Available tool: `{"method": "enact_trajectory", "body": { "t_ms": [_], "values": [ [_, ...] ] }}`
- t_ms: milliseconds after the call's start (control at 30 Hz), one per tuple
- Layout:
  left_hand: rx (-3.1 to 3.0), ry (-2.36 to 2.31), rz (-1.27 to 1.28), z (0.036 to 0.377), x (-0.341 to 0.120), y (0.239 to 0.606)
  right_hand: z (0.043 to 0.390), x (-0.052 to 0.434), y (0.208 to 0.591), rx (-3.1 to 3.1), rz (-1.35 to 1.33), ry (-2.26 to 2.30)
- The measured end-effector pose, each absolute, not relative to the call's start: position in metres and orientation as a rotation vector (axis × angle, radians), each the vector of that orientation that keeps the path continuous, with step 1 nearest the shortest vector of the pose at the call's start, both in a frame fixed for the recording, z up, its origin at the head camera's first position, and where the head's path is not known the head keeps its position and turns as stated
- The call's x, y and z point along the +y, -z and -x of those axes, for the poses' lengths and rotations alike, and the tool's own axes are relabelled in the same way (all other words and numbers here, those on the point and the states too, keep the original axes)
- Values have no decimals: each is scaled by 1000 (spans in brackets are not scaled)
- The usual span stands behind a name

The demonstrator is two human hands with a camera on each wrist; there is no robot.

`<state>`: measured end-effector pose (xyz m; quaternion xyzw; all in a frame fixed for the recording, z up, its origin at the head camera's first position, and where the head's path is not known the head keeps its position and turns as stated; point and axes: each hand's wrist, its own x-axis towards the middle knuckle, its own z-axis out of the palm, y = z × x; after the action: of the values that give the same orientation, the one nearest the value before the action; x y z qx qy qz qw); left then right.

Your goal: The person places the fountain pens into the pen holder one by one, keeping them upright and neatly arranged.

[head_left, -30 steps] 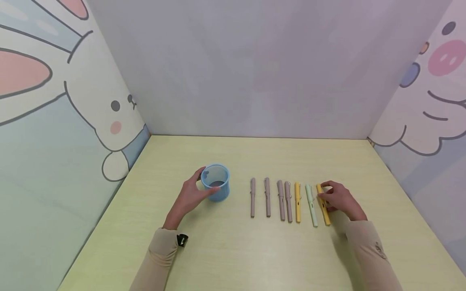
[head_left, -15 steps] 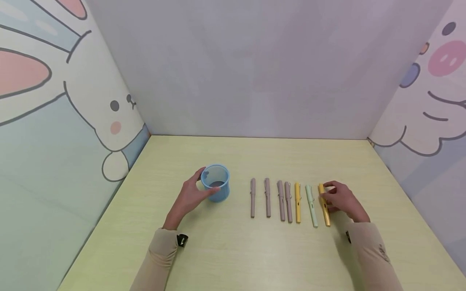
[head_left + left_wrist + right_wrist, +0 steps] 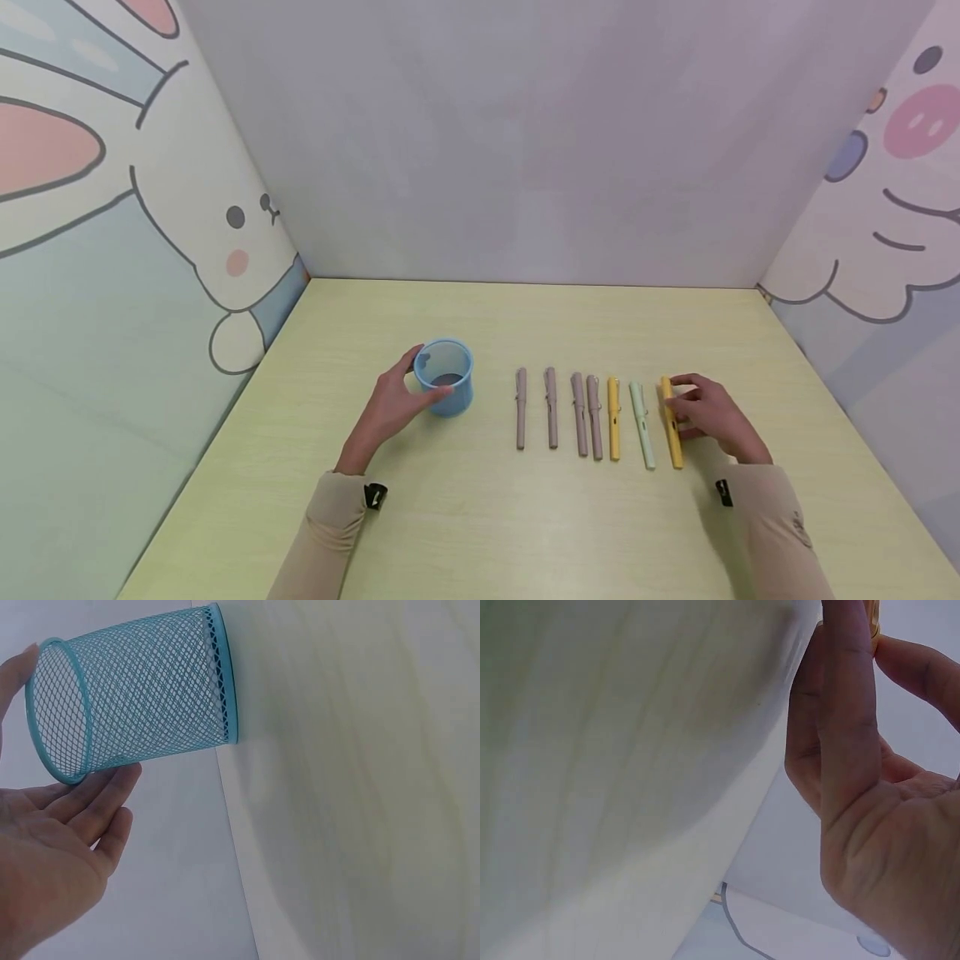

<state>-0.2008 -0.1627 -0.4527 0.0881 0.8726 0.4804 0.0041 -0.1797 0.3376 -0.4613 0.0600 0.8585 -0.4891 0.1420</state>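
Over on the right, the right hand [image 3: 708, 412] pinches the rightmost yellow pen [image 3: 671, 422] between thumb and fingertips, the pen lying on the table [image 3: 480, 517] at the right end of the row. Just left of it lie a pale green pen [image 3: 641, 423], another yellow pen [image 3: 613, 417] and four taupe pens [image 3: 557, 410]. Further left, the left hand [image 3: 392, 408] cups the upright blue mesh cup [image 3: 446, 385], fingers curled round its side.
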Motion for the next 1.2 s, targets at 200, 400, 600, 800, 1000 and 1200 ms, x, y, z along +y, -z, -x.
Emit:
{"method": "enact_trajectory", "body": {
  "t_ms": [200, 400, 600, 800, 1000, 1200],
  "values": [
    [2740, -1498, -281, 201, -163, 453, 177, 340, 460, 2495, -147, 1442],
    [2738, -1492, -279, 201, -163, 453, 176, 340, 459, 2493, -89, 1559],
    [2737, -1496, -277, 201, -162, 453, 177, 336, 453, 2495, -12, 1682],
    [2737, -1496, -280, 202, -163, 454, 177, 332, 450, 2516, 46, 1754],
    [2734, -1501, -277, 201, -162, 452, 176, 326, 449, 2504, 111, 1856],
    [2738, -1502, -290, 200, -162, 452, 178, 317, 446, 2501, 204, 1910]
  ]
}}
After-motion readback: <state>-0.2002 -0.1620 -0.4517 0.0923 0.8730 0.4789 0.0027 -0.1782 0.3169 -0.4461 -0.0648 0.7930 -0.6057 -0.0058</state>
